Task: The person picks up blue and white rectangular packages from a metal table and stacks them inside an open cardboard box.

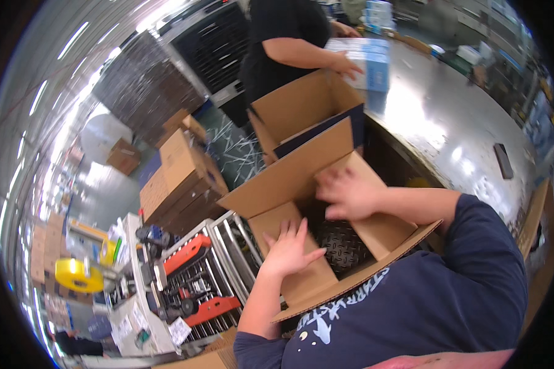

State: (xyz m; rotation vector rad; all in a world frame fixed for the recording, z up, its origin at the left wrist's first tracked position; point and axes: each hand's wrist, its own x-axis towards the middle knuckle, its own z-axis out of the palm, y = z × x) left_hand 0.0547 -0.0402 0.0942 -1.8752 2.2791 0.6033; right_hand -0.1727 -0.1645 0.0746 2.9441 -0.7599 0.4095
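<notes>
An open brown cardboard box stands in front of me with its flaps up. My left hand lies flat, fingers spread, on the inner flap at the box's near left side. My right hand presses on the opposite inner flap, blurred by motion. Between the two flaps a dark patterned floor shows through the box bottom. Neither hand grips anything.
Another person in a black top stands behind a second open cardboard box, a hand on blue and white packages. A shiny metal table runs right. Stacked cartons, a roller conveyor and a yellow tape roll lie left.
</notes>
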